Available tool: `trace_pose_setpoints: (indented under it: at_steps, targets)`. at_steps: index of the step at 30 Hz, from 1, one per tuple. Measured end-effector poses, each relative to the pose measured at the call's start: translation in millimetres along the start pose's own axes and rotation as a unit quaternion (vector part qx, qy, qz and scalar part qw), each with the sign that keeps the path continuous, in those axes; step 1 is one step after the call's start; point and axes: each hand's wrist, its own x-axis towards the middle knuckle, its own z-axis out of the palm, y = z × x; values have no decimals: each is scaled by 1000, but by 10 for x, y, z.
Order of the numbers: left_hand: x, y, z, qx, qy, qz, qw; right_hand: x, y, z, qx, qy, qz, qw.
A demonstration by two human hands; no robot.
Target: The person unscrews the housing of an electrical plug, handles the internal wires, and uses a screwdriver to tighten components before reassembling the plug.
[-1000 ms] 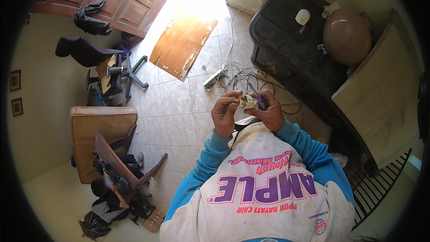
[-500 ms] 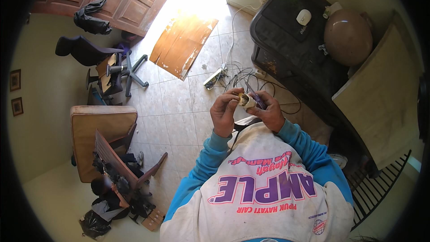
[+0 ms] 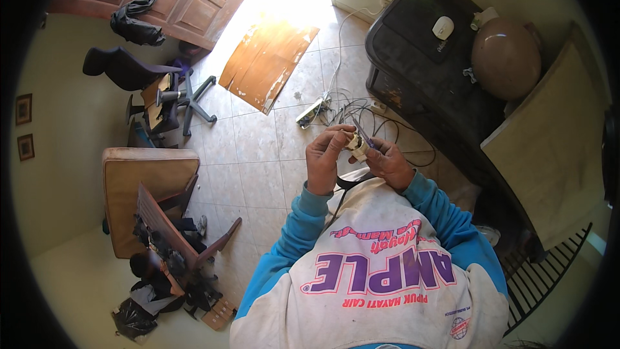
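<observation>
2 curled hands (image 3: 323,158) (image 3: 391,164), close together

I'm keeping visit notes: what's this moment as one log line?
left hand: holding cream fitting; right hand: holding fitting, screwdriver; power strip: on floor

Left of the left grip (image 3: 327,157), a wide stretch of tiled floor (image 3: 252,174) leaves room to pass, bounded by a wooden chair (image 3: 165,223) and an office chair (image 3: 186,98). Ahead, tangled cables (image 3: 349,114) and a power strip (image 3: 311,114) clutter the way. Beyond the right grip (image 3: 391,163), a bulky black surface (image 3: 413,39) blocks that side.
</observation>
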Motion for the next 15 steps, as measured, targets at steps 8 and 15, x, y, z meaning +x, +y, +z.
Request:
trace_pose_setpoints:
  at_steps: [8,15]
  targets:
    - [6,77,28,53,-17,9,998,16,-14,27,69,-15,-5,998]
    - [-25,88,43,100,-62,77,990,0,4,-39,70,-26,9,997]
